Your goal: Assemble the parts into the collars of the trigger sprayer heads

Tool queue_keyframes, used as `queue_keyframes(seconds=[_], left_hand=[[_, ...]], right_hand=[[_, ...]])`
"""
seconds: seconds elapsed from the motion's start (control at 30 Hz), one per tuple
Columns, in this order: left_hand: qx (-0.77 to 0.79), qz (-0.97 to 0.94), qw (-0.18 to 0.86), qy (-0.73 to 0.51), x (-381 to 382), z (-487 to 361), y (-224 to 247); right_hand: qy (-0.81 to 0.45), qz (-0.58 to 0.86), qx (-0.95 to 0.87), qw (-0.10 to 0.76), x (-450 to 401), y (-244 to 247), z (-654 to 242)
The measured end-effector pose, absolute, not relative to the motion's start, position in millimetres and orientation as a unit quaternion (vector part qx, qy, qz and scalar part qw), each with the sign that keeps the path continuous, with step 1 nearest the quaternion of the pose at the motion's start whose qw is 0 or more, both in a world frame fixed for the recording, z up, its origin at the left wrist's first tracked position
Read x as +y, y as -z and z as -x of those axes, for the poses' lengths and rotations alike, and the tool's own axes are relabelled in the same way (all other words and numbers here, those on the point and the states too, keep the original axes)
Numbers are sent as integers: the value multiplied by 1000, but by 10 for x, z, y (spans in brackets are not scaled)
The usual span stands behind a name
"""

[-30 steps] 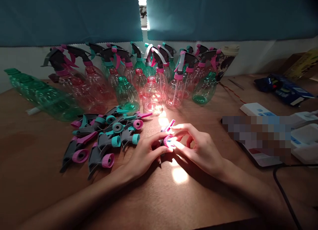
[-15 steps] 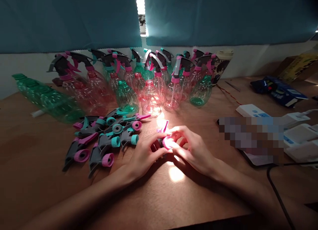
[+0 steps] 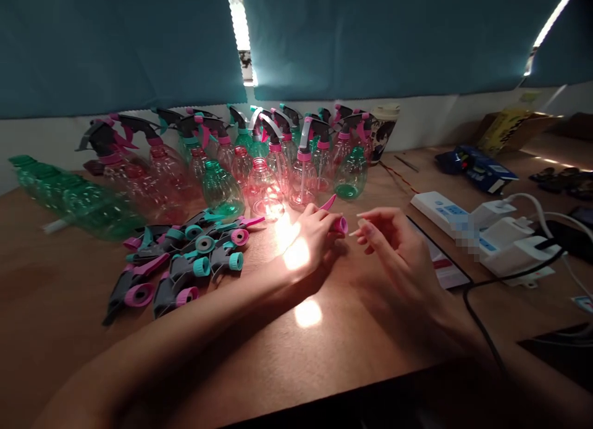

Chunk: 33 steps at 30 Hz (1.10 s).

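My left hand (image 3: 312,234) is closed round a trigger spray head (image 3: 341,225), whose pink collar points right and whose pink trigger sticks up above the fingers. The grey body is mostly hidden in the grip. To the right of it, apart from the collar, my right hand (image 3: 401,250) has its thumb and fingertips drawn together. A small pale bit shows at those fingertips; I cannot make out whether it is a held piece or a fingernail. Left of my left hand lies a pile of loose spray heads (image 3: 173,274) with pink or teal collars.
Several red and green bottles stand behind, such as an open green bottle (image 3: 222,197) and an open clear red bottle (image 3: 264,197); others wear spray heads. Green bottles (image 3: 88,200) lie at left. A power strip (image 3: 445,209) with plugs, a cable (image 3: 479,330) and a cup (image 3: 382,135) are rightward.
My right hand has come away from the spray head and moved right. My left hand has turned the head so its collar faces right. The camera view has swung rightward.
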<state>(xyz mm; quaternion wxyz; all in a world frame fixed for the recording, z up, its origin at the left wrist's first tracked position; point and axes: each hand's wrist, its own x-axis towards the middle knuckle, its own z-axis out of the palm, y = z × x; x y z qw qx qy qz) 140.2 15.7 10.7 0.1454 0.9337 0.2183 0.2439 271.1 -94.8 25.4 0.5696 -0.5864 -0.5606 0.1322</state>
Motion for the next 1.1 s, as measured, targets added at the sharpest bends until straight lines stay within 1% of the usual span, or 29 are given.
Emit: queue_keyframes(seconds=[0.07, 0.13, 0.2, 0.33, 0.53, 0.63, 0.73, 0.8, 0.83, 0.93, 1.03, 1.1], left_hand=[[225, -942, 109, -226, 276, -1644, -105], [228, -946, 92, -211, 368, -1860, -89], [229, -950, 84, -194, 423, -2029, -58], [231, -954, 89, -169, 443, -2194, 23], [229, -944, 122, -203, 367, -2104, 28], [227, -935, 143, -232, 349, -1897, -22], [228, -925, 165, -254, 345, -1539, -92], [207, -914, 230, -262, 322, -1232, -156], [217, -910, 238, -262, 301, -1069, -195], [266, -917, 181, -235, 216, -594, -334], [315, -909, 126, -241, 148, -177, -465], [346, -906, 95, -223, 124, 69, -518]], right_hand=[[-112, 590, -590, 539, -1103, -212, -2685], [-91, 579, -636, 501, -1243, -175, -2626], [-75, 562, -668, 481, -1344, -149, -2570], [-80, 549, -687, 468, -1421, -126, -2539], [-111, 551, -690, 457, -1401, -96, -2589], [-136, 565, -683, 443, -1383, -112, -2630], [-155, 582, -692, 397, -1341, -142, -2661], [-168, 580, -710, 362, -1294, -150, -2660], [-176, 574, -720, 349, -1264, -148, -2650], [-191, 550, -746, 323, -1153, -124, -2577], [-198, 521, -772, 305, -1026, -110, -2448], [-206, 508, -782, 294, -942, -120, -2341]])
